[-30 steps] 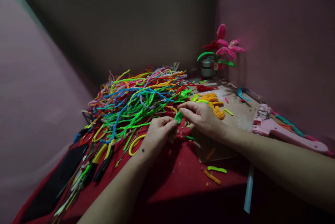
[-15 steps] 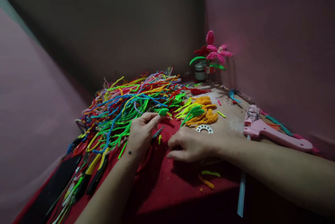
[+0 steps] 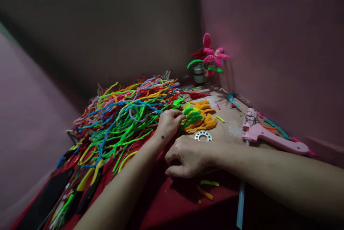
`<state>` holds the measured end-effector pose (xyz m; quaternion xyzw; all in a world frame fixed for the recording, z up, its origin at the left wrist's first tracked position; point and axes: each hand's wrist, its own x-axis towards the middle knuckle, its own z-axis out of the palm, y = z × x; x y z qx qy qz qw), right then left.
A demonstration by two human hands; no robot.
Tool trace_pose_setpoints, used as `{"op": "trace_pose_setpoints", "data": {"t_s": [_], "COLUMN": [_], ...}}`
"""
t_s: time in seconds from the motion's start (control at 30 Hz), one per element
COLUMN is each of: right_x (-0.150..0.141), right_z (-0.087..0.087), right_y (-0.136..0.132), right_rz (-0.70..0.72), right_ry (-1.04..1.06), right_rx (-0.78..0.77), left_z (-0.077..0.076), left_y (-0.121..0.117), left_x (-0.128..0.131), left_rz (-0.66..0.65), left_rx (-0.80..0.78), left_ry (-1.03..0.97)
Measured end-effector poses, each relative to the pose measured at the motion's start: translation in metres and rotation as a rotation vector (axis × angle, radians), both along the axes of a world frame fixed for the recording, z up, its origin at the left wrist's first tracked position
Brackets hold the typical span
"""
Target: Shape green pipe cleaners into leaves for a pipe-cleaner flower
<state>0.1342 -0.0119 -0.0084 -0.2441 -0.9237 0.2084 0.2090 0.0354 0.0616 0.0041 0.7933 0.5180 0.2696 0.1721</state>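
First, left of centre, lies a multicoloured chenille-stem pile point(image 3: 122, 111). Mid-frame, the left hand point(image 3: 170, 124) is at the green chenille loops point(image 3: 194, 117); whether its fingertips clamp one cannot be told. Lower centre, the right hand point(image 3: 185, 156) curls, thumb and forefinger apart. Rightward: orange chenille loops point(image 3: 211, 121), then a pink glue gun point(image 3: 279, 139).

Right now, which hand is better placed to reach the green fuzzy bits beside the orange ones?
The left hand, probably: its fingers are close to the green bits, next to the orange bits. The right hand is curled over the red cloth, farther from them.
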Motion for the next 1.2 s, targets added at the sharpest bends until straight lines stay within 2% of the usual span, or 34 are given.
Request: {"op": "trace_pose_setpoints", "data": {"t_s": [0.1, 0.2, 0.27, 0.37, 0.53, 0.6, 0.67, 0.77, 0.9, 1.0, 1.1, 1.2], "right_x": [0.0, 0.0, 0.001, 0.002, 0.002, 0.002, 0.002, 0.001, 0.001, 0.001, 0.001, 0.002], "right_z": [-0.002, -0.002, -0.001, 0.0, -0.003, -0.005, -0.006, -0.006, -0.009, -0.012, -0.014, -0.014], "right_y": [0.0, 0.001, 0.0, 0.0, 0.005, 0.007, 0.008, 0.008, 0.01, 0.012, 0.012, 0.012], "right_rz": [0.0, 0.013, 0.011, -0.008, -0.038, -0.057, -0.062, -0.069, -0.095, -0.104, -0.1, -0.091], "right_ry": [0.032, 0.061, 0.075, 0.096, 0.149, 0.15, 0.139, 0.114, 0.098, 0.107, 0.112, 0.112], "right_rx": [0.015, 0.032, 0.038, 0.037, 0.068, 0.067, 0.058, 0.05, 0.044, 0.045, 0.045, 0.053], "left_z": [-0.006, -0.005, 0.001, 0.019, 0.057, 0.066, 0.067, 0.06, 0.048, 0.047, 0.047, 0.043], "left_y": [0.004, 0.0, -0.006, -0.021, -0.041, -0.04, -0.035, -0.028, -0.027, -0.028, -0.025, -0.021], "left_x": [0.003, 0.002, -0.003, -0.016, -0.061, -0.086, -0.109, -0.136, -0.151, -0.155, -0.16, -0.163], "left_rz": [-0.039, -0.054, -0.074, -0.089, 0.067, 0.06, 0.077, 0.18, 0.305, 0.392, 0.495, 0.516], "left_rx": [-0.019, 0.019, 0.083, 0.159, 0.074, 0.052, 0.024, -0.005, -0.089, -0.008, 0.116, 0.027], "left_ry": [0.077, 0.085, 0.038, -0.107, -0.568, -0.725, -0.855, -0.907, -0.706, -0.467, -0.077, 0.433]}}
